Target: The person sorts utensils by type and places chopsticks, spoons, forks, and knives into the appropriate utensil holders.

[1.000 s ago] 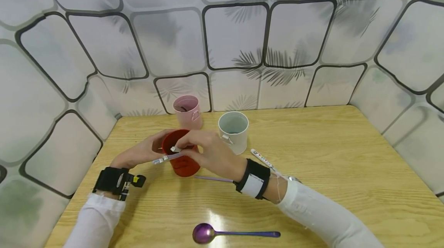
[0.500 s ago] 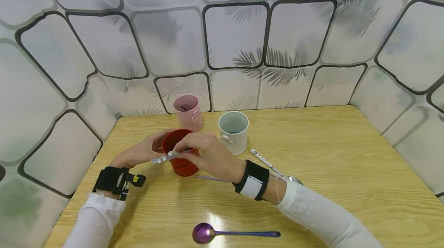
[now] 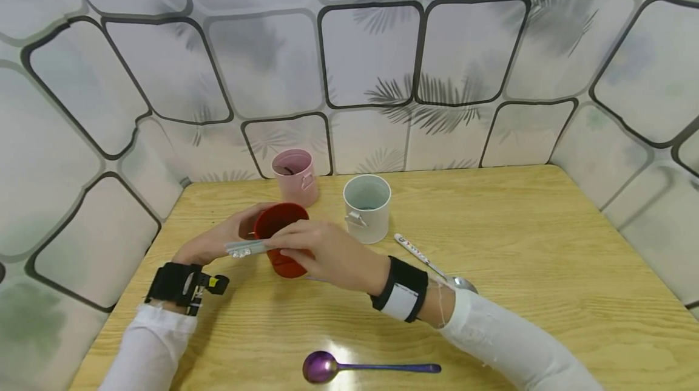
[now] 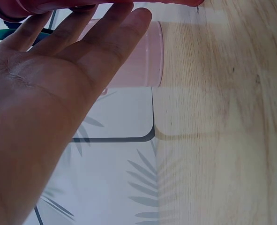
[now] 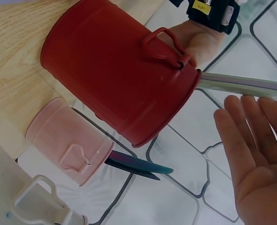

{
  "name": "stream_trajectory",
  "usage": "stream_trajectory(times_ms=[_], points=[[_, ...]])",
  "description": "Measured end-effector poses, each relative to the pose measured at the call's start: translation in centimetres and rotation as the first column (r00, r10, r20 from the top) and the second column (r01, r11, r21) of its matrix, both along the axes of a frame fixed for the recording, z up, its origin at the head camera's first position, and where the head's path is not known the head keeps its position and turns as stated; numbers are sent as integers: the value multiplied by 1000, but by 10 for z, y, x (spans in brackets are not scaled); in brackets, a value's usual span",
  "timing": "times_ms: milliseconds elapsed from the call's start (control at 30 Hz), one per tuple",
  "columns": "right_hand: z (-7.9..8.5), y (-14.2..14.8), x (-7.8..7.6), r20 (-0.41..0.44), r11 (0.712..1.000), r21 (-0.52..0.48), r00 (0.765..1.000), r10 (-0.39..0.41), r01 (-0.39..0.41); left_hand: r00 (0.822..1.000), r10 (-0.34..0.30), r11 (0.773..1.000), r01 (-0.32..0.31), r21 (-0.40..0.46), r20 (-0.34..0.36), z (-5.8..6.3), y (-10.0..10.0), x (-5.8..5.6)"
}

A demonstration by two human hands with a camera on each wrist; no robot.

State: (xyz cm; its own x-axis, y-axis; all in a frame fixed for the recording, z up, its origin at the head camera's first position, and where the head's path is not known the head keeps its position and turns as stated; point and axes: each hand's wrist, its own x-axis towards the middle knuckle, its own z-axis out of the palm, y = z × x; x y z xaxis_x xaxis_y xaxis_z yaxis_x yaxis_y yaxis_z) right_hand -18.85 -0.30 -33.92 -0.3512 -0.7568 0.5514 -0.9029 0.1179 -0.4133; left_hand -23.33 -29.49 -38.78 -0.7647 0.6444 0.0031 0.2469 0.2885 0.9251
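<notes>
In the head view my left hand (image 3: pixel 224 236) holds a small red metal bucket (image 3: pixel 289 263) by its left side, the bucket leaning toward me. Its fingers lie against the red wall in the left wrist view. Over the bucket's near rim, my right hand (image 3: pixel 327 257) pinches slim, pale translucent sticks (image 3: pixel 246 249) with white, bead-like ends that point left. From the right wrist, one long pale stick (image 5: pixel 241 85) runs from beside the bucket's rim toward the fingers; their exact kind cannot be told. The bucket's inside is dark.
Behind stand a pink bucket (image 3: pixel 299 187) with dark, iridescent cutlery (image 5: pixel 138 163) in it and a white bucket (image 3: pixel 368 224). A white-handled spoon (image 3: pixel 417 252) lies by the right wrist, and a purple iridescent spoon (image 3: pixel 371 368) near the front. A patterned screen (image 3: pixel 371 63) surrounds the table.
My right hand has tipped and shifted slightly, its fingers now straighter. The pale sticks, one apart from the rest before, now lie side by side and reach farther left. The left hand and bucket stay put.
</notes>
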Motion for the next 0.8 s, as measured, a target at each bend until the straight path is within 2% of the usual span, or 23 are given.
stream_trajectory(times_ms=[167, 300, 500, 800], points=[[4, 4, 5, 38, 997, 73, 999, 5, -8, 999, -38, 999, 38, 34, 3, -2, -3, -2], [6, 7, 8, 79, 995, 95, 997, 6, -13, 998, -57, 997, 57, 53, 2, -4, -4, -3], [7, 13, 10, 120, 999, 37, 993, 9, -13, 997, -81, 994, 81, 76, -7, -6, -6, -6], [5, 26, 12, 125, 999, -15, 992, -27, 29, 994, -110, 988, 108, 112, 7, -6, -5, -7]])
